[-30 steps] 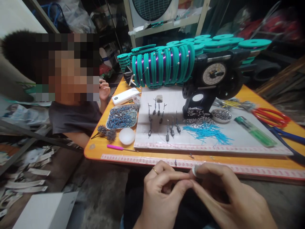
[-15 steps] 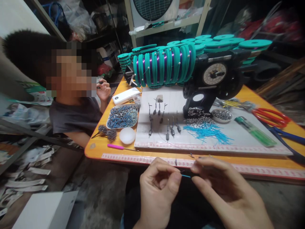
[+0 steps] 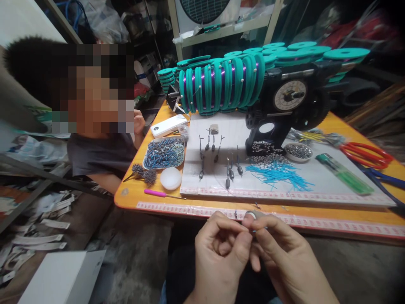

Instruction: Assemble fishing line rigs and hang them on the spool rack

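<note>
Teal spools (image 3: 221, 82) wound with purple wire are showing at upper centre; blue strips (image 3: 280, 175), red scissors (image 3: 368, 154), a green lighter (image 3: 344, 179) on the orange table (image 3: 133, 198).

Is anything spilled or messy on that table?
Yes. Small silver beads lie loose on the white board beside their round dish, and thin blue tubes are strewn in a heap. Paper strips litter the floor.

Item btwn fingertips (image 3: 249, 230) too small
</note>
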{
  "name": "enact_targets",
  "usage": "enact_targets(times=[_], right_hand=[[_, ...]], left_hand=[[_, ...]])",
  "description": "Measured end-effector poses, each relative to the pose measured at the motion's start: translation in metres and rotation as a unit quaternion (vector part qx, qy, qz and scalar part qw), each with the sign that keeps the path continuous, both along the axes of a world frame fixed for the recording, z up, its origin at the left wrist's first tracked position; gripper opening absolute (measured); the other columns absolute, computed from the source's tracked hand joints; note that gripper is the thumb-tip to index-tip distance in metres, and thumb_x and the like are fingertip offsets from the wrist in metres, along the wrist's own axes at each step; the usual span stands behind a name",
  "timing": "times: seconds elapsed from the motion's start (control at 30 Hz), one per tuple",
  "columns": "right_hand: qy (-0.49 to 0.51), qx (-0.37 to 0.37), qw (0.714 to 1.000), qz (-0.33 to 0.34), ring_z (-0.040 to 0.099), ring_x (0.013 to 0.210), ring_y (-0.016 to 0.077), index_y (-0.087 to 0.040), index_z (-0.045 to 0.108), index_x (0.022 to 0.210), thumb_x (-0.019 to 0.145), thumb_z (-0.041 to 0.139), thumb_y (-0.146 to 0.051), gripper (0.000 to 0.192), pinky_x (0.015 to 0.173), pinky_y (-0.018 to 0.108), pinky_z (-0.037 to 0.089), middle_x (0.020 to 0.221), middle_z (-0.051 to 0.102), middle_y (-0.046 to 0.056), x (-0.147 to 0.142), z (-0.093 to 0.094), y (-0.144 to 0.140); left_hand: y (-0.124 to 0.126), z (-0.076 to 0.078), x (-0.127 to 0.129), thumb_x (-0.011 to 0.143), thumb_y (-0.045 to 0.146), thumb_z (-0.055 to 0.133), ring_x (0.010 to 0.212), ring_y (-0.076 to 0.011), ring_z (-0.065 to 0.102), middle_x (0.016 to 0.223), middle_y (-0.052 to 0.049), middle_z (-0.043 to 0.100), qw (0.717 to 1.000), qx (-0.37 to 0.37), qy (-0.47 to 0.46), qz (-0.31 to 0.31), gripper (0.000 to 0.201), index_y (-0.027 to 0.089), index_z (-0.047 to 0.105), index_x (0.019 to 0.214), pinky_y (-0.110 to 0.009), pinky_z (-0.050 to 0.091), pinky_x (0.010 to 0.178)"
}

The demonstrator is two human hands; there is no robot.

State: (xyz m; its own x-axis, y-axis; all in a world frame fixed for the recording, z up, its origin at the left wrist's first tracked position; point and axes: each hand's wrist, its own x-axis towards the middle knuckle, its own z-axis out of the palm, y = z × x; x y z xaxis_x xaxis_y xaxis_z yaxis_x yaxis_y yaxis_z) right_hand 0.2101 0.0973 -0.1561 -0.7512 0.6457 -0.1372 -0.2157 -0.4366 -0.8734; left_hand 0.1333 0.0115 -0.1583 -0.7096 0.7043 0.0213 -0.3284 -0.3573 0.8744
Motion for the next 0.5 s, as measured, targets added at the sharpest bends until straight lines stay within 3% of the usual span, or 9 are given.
enact_targets(times=[0.1, 0.17, 0.27, 0.37, 0.5], right_hand=[[-0.012, -0.030, 0.999, 0.016, 0.059, 0.052, 0.0035, -0.021, 0.069, 0.083, 0.077, 0.077, -0.037, 0.019, 0.049, 0.013, 0.051, 0.098, 0.070, 0.003, 0.003, 0.002, 0.000], [-0.031, -0.052, 0.998, 0.017, 0.058, 0.052, 0.0023, -0.018, 0.066, 0.082, 0.075, 0.079, -0.041, 0.027, 0.050, 0.013, 0.051, 0.095, 0.069, 0.002, 0.003, 0.005, -0.004], [-0.077, -0.116, 0.990, -0.030, 0.052, 0.048, -0.0023, -0.017, 0.062, 0.082, 0.069, 0.083, -0.045, 0.038, 0.049, 0.008, 0.045, 0.096, 0.069, -0.001, 0.000, 0.015, -0.014], [-0.107, -0.156, 0.979, -0.076, 0.046, 0.043, -0.0058, -0.015, 0.061, 0.082, 0.060, 0.089, -0.046, 0.047, 0.047, 0.007, 0.038, 0.097, 0.069, -0.002, -0.003, 0.025, -0.022], [-0.110, -0.147, 0.981, -0.058, 0.045, 0.041, -0.0058, -0.016, 0.062, 0.082, 0.062, 0.088, -0.045, 0.044, 0.048, 0.007, 0.038, 0.092, 0.068, -0.002, 0.001, 0.021, -0.019]], left_hand=[[-0.002, 0.002, -0.002, 0.087, 0.022, 0.074, 0.054, -0.0021, 0.051, 0.079, 0.002, 0.058, 0.993, -0.061, 0.098, 0.039, 0.002, 0.021, 0.074, 0.085, -0.010, 0.040, 0.044], [-0.003, 0.004, -0.002, 0.083, 0.016, 0.073, 0.055, -0.0034, 0.047, 0.074, 0.002, 0.055, 0.982, -0.090, 0.155, 0.065, 0.007, 0.022, 0.075, 0.084, -0.011, 0.039, 0.045], [-0.002, 0.007, -0.003, 0.076, 0.007, 0.071, 0.054, -0.0042, 0.043, 0.066, 0.004, 0.049, 0.962, -0.117, 0.224, 0.102, 0.014, 0.021, 0.073, 0.076, -0.012, 0.037, 0.045], [-0.001, 0.012, -0.004, 0.074, 0.005, 0.067, 0.052, -0.0043, 0.042, 0.065, 0.004, 0.048, 0.950, -0.134, 0.258, 0.117, 0.014, 0.019, 0.070, 0.074, -0.013, 0.035, 0.042], [0.000, 0.016, -0.005, 0.075, 0.008, 0.064, 0.050, -0.0045, 0.041, 0.064, 0.004, 0.047, 0.940, -0.136, 0.285, 0.126, 0.011, 0.017, 0.067, 0.070, -0.013, 0.037, 0.041]])
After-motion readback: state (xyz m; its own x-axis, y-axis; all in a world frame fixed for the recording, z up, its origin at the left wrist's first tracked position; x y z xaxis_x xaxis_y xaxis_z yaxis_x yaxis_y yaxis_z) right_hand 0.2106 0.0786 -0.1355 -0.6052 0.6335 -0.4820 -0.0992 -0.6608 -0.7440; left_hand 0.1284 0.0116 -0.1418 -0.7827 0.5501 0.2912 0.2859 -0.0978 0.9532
